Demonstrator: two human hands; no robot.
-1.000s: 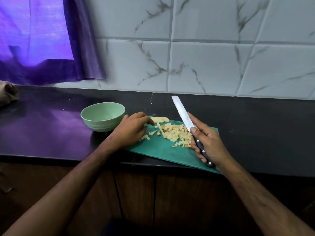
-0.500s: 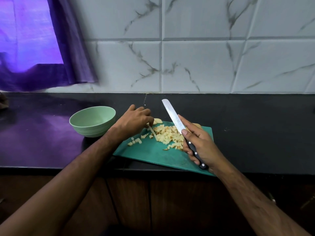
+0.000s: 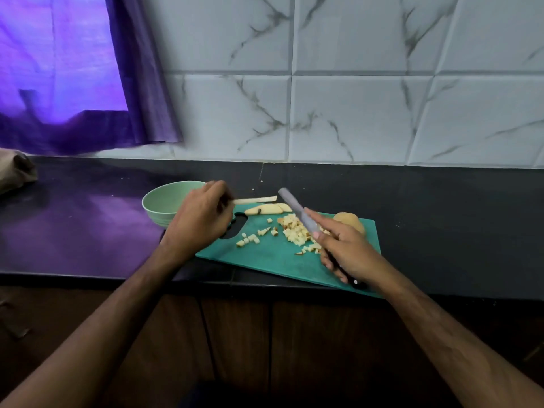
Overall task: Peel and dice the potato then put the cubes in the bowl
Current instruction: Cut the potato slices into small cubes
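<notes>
A green cutting board (image 3: pixel 273 257) lies on the black counter with a pile of potato cubes (image 3: pixel 297 232) in its middle and a few loose cubes to the left. My left hand (image 3: pixel 200 220) pinches a thin potato strip (image 3: pixel 255 199) and holds it above the board's far left corner. More potato slices (image 3: pixel 266 209) lie at the board's far edge. My right hand (image 3: pixel 346 251) grips a knife (image 3: pixel 297 212) by its black handle, blade raised over the cubes. A potato piece (image 3: pixel 350 223) sits behind that hand. A pale green bowl (image 3: pixel 164 201) stands left of the board.
The black counter (image 3: pixel 441 216) runs along a white marble-tiled wall. A purple curtain (image 3: pixel 73 83) hangs at the back left, with a brownish object (image 3: pixel 14 172) below it at the counter's left edge. The board's near corner overhangs the counter's front edge.
My left hand has lifted a thin potato strip off the board and raised it to the far left corner. My right hand with the knife has stayed over the cubes.
</notes>
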